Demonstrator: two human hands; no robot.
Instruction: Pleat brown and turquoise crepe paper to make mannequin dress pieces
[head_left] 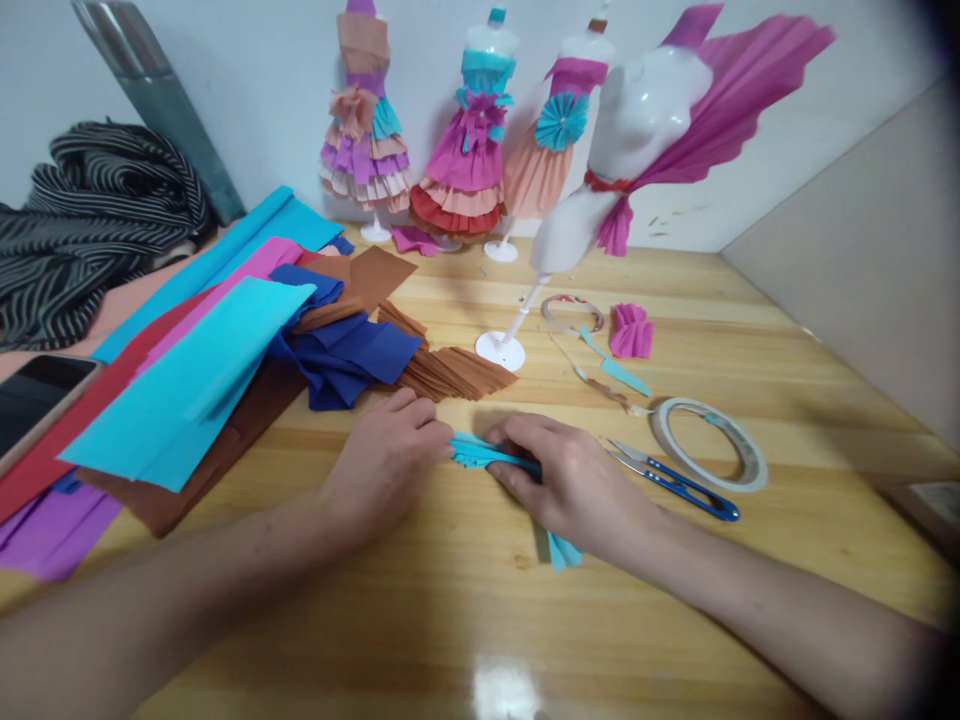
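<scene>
A pleated strip of turquoise crepe paper (472,450) stretches between my two hands, just above the wooden table. My left hand (397,460) pinches its left end, the fingers closed. My right hand (562,480) grips the strip further along, thumb below and fingers on top. The strip's loose tail (562,550) comes out under my right palm and hangs toward me. Right of that hand lie blue-handled thread snips (675,485) and a roll of white tape (712,445). Brown pleated paper (457,372) is just beyond my left hand.
Several small dress forms in paper dresses stand along the wall; the nearest white dress form (637,120) leans right with a magenta paper fan. Stacked crepe paper (202,370), a phone (45,400), striped cloth (105,220) and a bottle (165,110) fill the left. A magenta scrap (631,330) lies right.
</scene>
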